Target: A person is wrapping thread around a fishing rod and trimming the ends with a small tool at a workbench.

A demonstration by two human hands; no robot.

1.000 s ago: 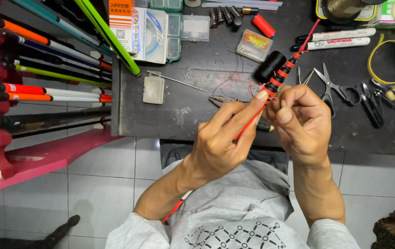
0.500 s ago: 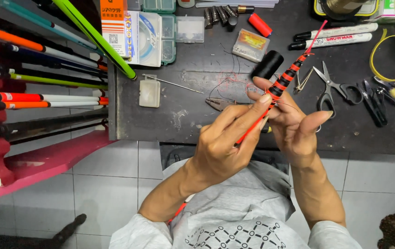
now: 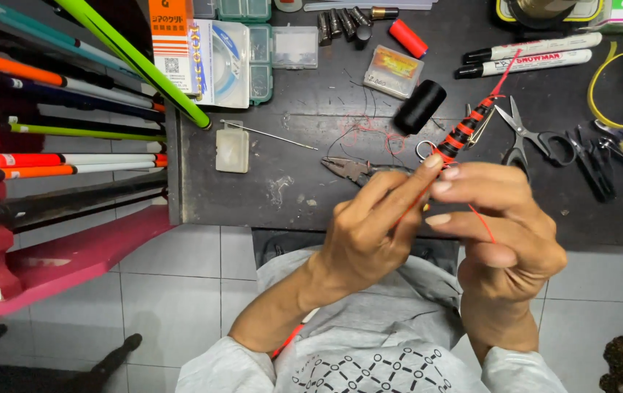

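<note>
Nearest the camera, the left hand [image 3: 370,233] is curled shut around a thin red rod [image 3: 428,191], forefinger laid along it and thumb tucked beneath, which keeps the shaft from turning. Just right of the rod, the right hand [image 3: 504,233] is half closed, its upper fingertips pressed against the rod where the wrapping begins, while a fine red thread [image 3: 482,225] runs down across its fingers, seemingly kept taut. The rod slants up and away over the dark worktop [image 3: 290,196]; its far stretch carries a black and red banded wrapping [image 3: 464,131] with a small wire guide beside it, ending in a bare red tip. The rod's near end drops behind the left forearm and only reappears as a red sliver by the grey shirt, so its full length cannot be judged. Whether the right thumb pinches the thread is hidden by the fingers.

Left of the rod lie steel pliers [image 3: 351,169] with loose red thread around them, then a small white plastic box [image 3: 232,149]. Just beyond the wrapping sits a black thread spool [image 3: 419,106]; right of it, steel scissors [image 3: 519,131] within easy reach. Farther off are two white marker pens [image 3: 530,57]. Far to the left of the rod, a pink rack [image 3: 64,247] holds coloured rods [image 3: 71,164] lying flat, their butts cut off by the frame.
</note>
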